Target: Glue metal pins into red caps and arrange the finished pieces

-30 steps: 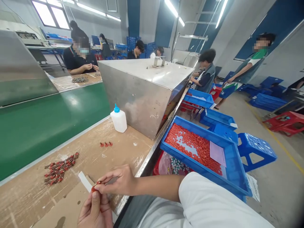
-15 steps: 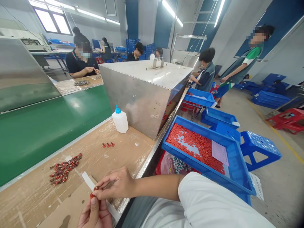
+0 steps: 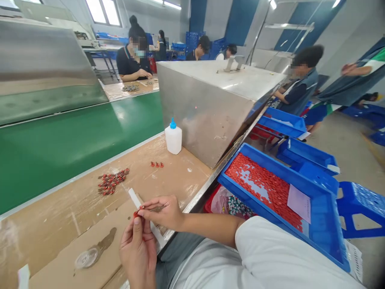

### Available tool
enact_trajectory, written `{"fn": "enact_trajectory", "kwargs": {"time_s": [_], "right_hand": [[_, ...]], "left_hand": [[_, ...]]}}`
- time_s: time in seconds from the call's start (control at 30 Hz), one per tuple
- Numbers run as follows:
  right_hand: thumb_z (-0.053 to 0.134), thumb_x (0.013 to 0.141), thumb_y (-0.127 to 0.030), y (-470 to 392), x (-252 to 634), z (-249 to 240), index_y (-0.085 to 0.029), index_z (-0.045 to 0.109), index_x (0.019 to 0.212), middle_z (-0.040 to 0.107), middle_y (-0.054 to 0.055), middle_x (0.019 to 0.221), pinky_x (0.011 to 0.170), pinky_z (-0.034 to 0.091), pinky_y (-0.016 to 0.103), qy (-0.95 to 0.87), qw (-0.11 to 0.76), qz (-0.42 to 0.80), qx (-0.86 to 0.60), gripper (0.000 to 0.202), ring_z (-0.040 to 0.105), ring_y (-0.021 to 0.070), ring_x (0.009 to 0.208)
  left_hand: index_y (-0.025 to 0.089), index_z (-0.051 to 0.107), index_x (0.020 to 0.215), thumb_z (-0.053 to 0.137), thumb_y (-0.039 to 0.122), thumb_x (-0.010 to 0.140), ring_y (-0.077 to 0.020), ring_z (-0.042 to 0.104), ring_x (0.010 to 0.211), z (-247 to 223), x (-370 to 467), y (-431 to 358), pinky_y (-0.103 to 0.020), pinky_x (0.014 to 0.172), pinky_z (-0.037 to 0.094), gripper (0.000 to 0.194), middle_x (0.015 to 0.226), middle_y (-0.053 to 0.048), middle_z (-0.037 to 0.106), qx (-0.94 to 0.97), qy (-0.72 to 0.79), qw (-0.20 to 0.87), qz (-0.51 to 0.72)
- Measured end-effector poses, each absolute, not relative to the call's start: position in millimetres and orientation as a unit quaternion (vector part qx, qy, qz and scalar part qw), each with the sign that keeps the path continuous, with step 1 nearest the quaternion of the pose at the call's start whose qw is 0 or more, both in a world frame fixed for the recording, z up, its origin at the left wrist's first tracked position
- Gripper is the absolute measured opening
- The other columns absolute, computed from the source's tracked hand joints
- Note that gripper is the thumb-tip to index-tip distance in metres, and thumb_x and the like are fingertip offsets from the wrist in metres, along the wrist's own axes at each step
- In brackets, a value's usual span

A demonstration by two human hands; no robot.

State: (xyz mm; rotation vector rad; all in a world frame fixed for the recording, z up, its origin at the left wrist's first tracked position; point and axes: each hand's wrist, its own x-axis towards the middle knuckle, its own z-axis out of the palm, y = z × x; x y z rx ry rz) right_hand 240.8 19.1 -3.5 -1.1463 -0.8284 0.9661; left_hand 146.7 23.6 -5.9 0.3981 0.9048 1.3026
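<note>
Near the table's front edge, my left hand (image 3: 138,243) pinches a small red disc-like piece (image 3: 136,214) between thumb and fingers. My right hand (image 3: 165,211) meets it from the right, its fingertips closed on a small part at the top of that piece; the part is mostly covered by the fingers. Beyond my hands lies a pile of small red-and-dark pieces (image 3: 112,181). Three small red assembled pieces (image 3: 157,164) stand in a row to its right. A white strip (image 3: 134,198) lies on the cardboard under my hands.
A white bottle with a blue cap (image 3: 173,138) stands by a metal housing (image 3: 207,120). A clear shallow dish (image 3: 87,257) sits at lower left. Right of the table is a blue tray (image 3: 327,224) holding many red discs. Beyond runs a green belt (image 3: 75,144); several people work around it.
The camera view has turned left and down, so things appear further right and the clear dish shows. Both hands stay together on the red piece.
</note>
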Motion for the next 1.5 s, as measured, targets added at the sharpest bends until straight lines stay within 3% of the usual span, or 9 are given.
{"fn": "enact_trajectory", "kwargs": {"time_s": [0.7,1.13,1.37,1.5], "right_hand": [[0.078,0.068,-0.026,18,241,7,-0.020,0.073,0.086,0.076,0.004,0.084,0.077,0.059,0.030,-0.388,0.658,0.393,-0.512,0.019,0.072,0.0176,0.076],[0.079,0.067,-0.029,20,244,9,-0.019,0.074,0.086,0.075,0.004,0.077,0.074,0.058,0.029,-0.398,0.627,0.397,-0.539,0.023,0.071,0.0173,0.071],[0.079,0.065,-0.034,25,253,4,-0.018,0.070,0.085,0.075,0.005,0.080,0.071,0.060,0.031,-0.329,0.655,0.472,-0.490,0.027,0.072,0.0182,0.070],[0.078,0.066,-0.038,40,286,2,-0.016,0.070,0.086,0.075,0.008,0.084,0.073,0.059,0.031,-0.354,0.654,0.395,-0.539,0.030,0.072,0.0202,0.076]], "left_hand": [[0.016,0.071,0.090,0.070,0.022,0.078,-0.0110,0.068,0.094,2,142,19,-0.020,0.088,0.052,0.014,0.098,-0.006,0.074,0.145,0.357,0.719,0.579],[0.016,0.071,0.087,0.073,0.018,0.074,-0.0119,0.068,0.092,-5,138,22,-0.021,0.088,0.052,0.013,0.095,-0.005,0.074,0.139,0.347,0.739,0.561],[0.014,0.071,0.089,0.069,0.021,0.078,-0.0136,0.068,0.094,-1,140,22,-0.024,0.091,0.052,0.014,0.097,-0.008,0.073,0.118,0.345,0.755,0.545],[0.012,0.071,0.089,0.064,0.022,0.082,-0.0136,0.069,0.092,-1,137,24,-0.023,0.087,0.054,0.014,0.094,-0.008,0.073,0.057,0.365,0.775,0.512]]}}
